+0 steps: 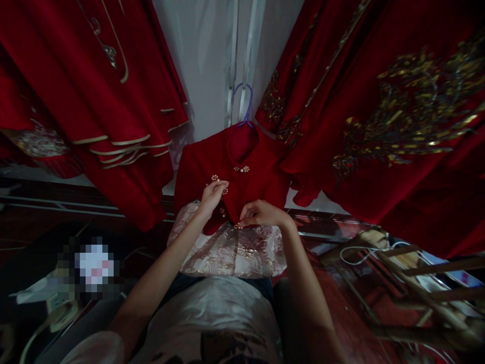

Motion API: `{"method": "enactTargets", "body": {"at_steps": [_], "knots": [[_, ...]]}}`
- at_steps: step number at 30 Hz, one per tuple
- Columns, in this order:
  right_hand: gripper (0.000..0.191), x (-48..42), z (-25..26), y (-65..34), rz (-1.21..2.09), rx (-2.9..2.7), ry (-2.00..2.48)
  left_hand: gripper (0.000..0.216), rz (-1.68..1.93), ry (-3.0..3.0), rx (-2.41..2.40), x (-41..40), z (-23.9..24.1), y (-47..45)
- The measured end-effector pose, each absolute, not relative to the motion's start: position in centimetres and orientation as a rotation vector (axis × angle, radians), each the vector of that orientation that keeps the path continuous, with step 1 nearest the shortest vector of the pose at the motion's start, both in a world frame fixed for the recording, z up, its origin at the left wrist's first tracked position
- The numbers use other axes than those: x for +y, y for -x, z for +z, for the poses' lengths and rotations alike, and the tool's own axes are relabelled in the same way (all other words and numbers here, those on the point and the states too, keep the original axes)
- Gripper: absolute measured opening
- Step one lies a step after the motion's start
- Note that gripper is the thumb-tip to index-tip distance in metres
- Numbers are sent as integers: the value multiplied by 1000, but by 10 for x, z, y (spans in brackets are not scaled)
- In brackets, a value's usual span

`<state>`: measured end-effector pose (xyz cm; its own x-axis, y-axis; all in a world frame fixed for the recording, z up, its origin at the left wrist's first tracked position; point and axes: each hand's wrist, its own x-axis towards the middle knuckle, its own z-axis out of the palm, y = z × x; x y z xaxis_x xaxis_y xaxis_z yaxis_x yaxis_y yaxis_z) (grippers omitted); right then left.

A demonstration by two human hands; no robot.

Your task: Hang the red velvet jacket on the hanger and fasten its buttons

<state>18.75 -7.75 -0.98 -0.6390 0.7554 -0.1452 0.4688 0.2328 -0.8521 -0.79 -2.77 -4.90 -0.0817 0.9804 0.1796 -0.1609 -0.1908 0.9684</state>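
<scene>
A red jacket (261,167) hung at the center of the view, its collar toward 12 o'clock and its hem toward 6. A blue-purple hanger (249,103) held it, the hook at metal rails (246,55) that ran up at 12. Flower-like beaded trims dotted the jacket's front: a collar trim (241,169) just below the neck opening, others lower down.

The person's left hand (212,197) reached in from 7 o'clock; its thumb and fingers were together, pinching the jacket's front beside a trim. The right hand (261,212) came in from 5 o'clock, fingers curled, the tips at a lower trim (238,227) by the hem. It was too dim to tell whether they were clamped on it.

Pale, shiny brocade (242,253) showed below the hem at 6 o'clock, next to the wearer's light shirt (212,313). Red garments with pale edging (125,101) hung at 10 o'clock, and red garments with gold decoration (413,116) at 2. At 4 o'clock stood blurred wooden furniture (428,298) with a white cord (356,247). A pixelated patch covered something at 8.
</scene>
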Motion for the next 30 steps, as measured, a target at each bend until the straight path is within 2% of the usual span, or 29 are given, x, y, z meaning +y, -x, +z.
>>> {"method": "enactTargets", "body": {"at_steps": [5, 9, 14, 20, 26, 30], "knots": [[25, -78, -8, -193, 1520, -2253, 1200, 28, 1488, -1982, 1122, -17, -16, -4], [27, -78, -7, -194, 1551, -2229, 1224, 27, 1316, -2526, 1310, -10, 3, -9], [28, -79, -4, -198, 1532, -2213, 1225, 24, 1094, -2843, 1366, 4, 17, -6], [23, -78, -5, -197, 1552, -2140, 1176, 22, 906, -3214, 1158, 12, 35, 0], [21, -72, -10, -189, 1222, -2013, 1064, 22, 881, -3435, 921, 21, 32, 5], [21, -68, -4, -188, 789, -1911, 1140, 22, 872, -3508, 876, 25, 27, 8]]}}
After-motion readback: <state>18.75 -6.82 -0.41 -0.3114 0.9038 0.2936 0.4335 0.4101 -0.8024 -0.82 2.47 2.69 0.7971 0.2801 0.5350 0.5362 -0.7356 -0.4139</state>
